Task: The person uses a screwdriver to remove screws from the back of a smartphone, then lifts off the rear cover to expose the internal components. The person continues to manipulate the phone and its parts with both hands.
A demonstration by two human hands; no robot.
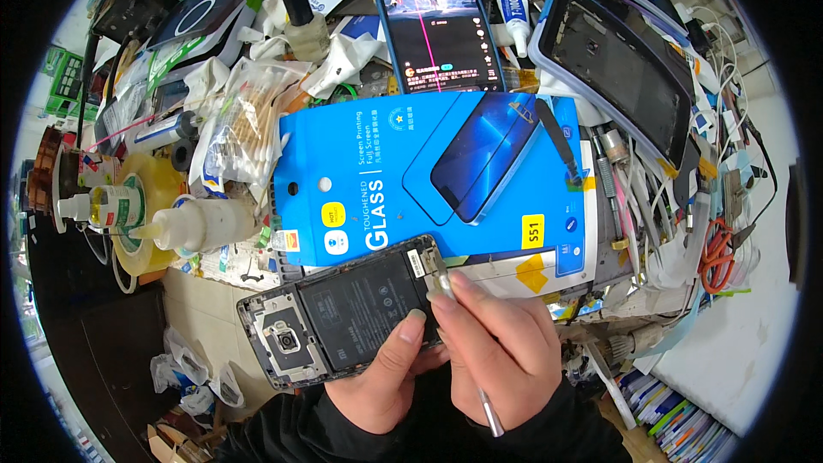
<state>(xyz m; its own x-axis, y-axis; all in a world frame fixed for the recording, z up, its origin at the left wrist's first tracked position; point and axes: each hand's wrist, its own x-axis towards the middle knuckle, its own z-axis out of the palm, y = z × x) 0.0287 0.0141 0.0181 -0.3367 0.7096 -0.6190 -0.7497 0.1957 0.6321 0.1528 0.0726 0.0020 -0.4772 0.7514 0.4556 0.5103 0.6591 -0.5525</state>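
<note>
An opened phone point(347, 313) is tilted in my left hand point(377, 390), over the bench's near edge. Its back cover is off, baring a black battery and a camera module in a metal plate. My left thumb presses on the battery side and the fingers pass underneath. A slim, pen-like metal tool point(491, 418) is pinched in my right hand point(506, 351). Its upper end meets the phone's right end, beside a small white label. Fingers partly hide that end, and I cannot tell the tip's exact shape.
Behind the phone lies a blue screen-glass package point(343, 154) with black tweezers point(559, 141) on it. A lit phone point(441, 34) and a dark-screened device point(617, 77) lie farther back. Left are a white bottle point(206, 227) and bagged cotton swabs point(249, 120); right are orange-handled scissors point(717, 257).
</note>
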